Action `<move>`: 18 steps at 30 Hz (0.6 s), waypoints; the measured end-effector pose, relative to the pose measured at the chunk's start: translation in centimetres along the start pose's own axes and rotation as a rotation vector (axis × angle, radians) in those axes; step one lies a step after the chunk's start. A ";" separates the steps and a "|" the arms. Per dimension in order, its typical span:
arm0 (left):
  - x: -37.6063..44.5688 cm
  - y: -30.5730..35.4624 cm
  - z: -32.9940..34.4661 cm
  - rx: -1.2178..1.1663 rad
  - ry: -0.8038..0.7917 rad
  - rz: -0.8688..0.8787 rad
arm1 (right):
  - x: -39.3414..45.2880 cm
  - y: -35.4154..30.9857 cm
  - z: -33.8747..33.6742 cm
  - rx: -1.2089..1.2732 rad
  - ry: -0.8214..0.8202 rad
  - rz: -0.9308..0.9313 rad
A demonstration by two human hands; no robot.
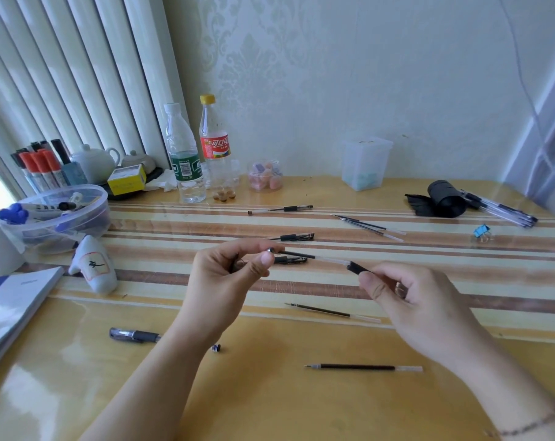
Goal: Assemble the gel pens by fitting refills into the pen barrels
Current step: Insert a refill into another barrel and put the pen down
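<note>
The counter (269,393) is a glossy yellow top with a striped mat across its middle. Above the mat, the left hand (225,275) at about nine o'clock pinches the tip end of a refill (314,256) between thumb and forefinger. The right hand (422,300) at three o'clock has its fingers (370,281) curled round a pen barrel (358,268); only its black mouth shows, the rest is hidden in the palm.

The refill's clear tail sits just at the barrel's mouth, and I cannot tell whether it has entered. The likely trouble is misalignment: the refill is thin and looks flexible, so pushing it off-axis could bend it or let it slip past the rim. The pinch sits far from the entering end, so that end may wobble.

The refill is slim, dark with ink along most of its length, clear at the tail, metal at the tip. Two spare refills (363,367) lie toward five o'clock, and more barrels (296,237) at twelve.
</note>
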State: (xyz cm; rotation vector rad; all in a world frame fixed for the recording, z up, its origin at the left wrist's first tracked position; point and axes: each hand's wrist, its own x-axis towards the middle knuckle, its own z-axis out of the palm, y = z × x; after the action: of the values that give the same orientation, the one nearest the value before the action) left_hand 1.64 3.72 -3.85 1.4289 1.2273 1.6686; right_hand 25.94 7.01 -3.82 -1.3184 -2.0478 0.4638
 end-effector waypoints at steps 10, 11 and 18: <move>0.2 -0.1 -0.3 0.017 0.023 -0.014 | 0.0 -0.1 0.0 -0.021 0.021 0.003; 0.2 -0.1 -0.3 0.018 0.018 -0.015 | 0.0 -0.1 0.0 -0.022 0.024 0.000; 0.2 -0.3 -0.5 0.017 0.023 -0.014 | 0.0 -0.1 -0.1 -0.014 0.018 -0.013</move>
State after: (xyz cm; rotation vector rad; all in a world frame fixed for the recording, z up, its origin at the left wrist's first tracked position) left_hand 1.08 3.90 -4.04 1.4120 1.2637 1.6736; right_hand 25.92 6.94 -3.68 -1.3119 -2.0472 0.4313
